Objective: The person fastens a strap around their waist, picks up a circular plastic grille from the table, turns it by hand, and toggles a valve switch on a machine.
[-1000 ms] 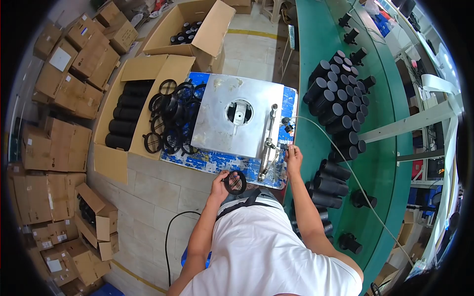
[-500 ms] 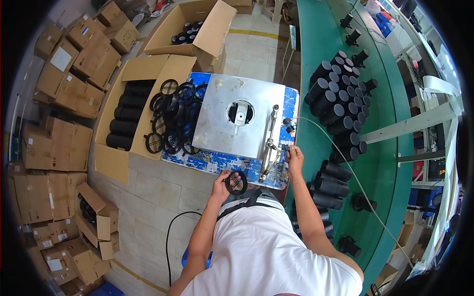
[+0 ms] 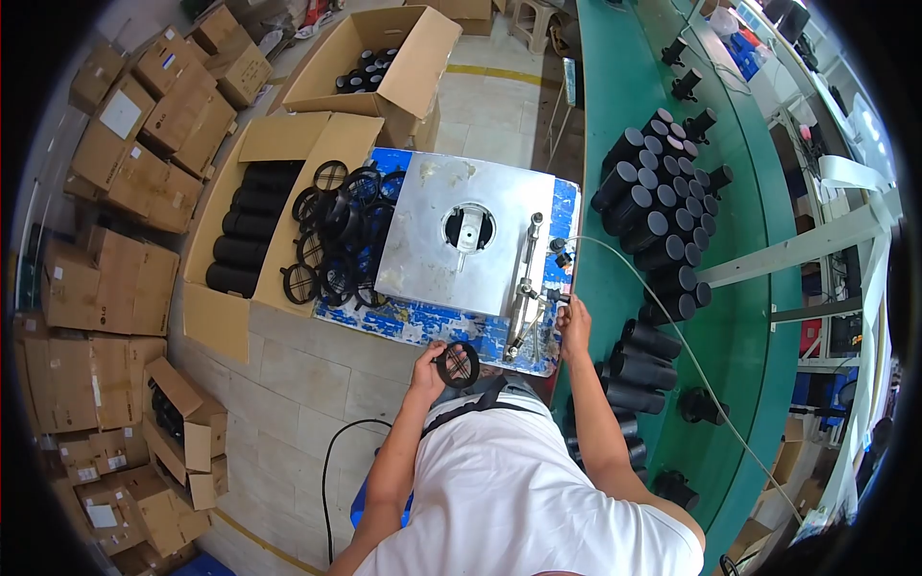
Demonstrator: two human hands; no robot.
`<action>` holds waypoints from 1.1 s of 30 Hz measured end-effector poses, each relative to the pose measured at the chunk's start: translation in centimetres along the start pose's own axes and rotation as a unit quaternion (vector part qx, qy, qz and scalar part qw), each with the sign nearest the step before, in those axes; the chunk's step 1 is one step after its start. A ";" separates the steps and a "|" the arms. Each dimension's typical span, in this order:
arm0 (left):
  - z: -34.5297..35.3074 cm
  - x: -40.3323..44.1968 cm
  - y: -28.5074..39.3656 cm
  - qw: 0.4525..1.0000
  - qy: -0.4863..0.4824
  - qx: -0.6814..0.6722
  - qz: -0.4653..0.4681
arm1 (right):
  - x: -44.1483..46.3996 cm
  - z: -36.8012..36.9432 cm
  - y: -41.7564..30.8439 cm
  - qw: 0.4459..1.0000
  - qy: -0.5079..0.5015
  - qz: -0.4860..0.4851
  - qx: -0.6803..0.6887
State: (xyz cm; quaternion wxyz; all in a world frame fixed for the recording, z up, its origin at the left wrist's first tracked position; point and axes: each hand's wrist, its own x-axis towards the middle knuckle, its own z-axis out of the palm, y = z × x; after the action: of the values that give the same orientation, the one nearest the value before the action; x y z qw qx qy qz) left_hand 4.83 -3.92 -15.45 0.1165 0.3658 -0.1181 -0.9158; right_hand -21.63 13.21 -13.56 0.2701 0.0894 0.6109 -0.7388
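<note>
My left hand grips a black ring with crossed bars by its edge, just off the near side of the blue worktable. At the table's right corner, my right hand is closed at the end of a small black fitting that joins a metal clamp bar; the fingertips are partly hidden. A metal plate lies on the table, with a round opening holding a light metal piece.
Black rings are heaped left of the plate, beside an open carton of black cylinders. On the right, a green bench bears many upright and lying black cylinders. A thin hose crosses it.
The view has shifted slightly. My right hand has moved a little down and the black fitting beside it now points more sideways. My left hand still holds the ring.
</note>
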 end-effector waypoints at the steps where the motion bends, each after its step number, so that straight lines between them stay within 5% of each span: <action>1: -0.1 0.1 -0.1 1.000 -0.005 -0.003 -0.001 | 0.0 -0.2 0.0 1.000 0.002 0.003 -0.002; 10: -0.3 0.2 0.0 1.000 -0.006 -0.004 -0.004 | 0.5 -1.0 -0.1 0.999 0.037 -0.007 0.011; 22: 0.0 0.3 0.1 1.000 -0.006 -0.009 0.008 | 7.9 1.3 0.0 0.945 0.121 0.129 0.276; 33: 0.1 0.3 0.2 1.000 0.003 0.000 0.009 | 9.3 2.2 -1.5 0.939 0.157 0.157 0.262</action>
State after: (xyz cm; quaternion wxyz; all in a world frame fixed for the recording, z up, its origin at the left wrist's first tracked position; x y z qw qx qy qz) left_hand 4.55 -4.17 -15.52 0.1247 0.3680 -0.1214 -0.9134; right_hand -29.79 8.62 -16.07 0.2502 0.3671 0.4086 -0.7973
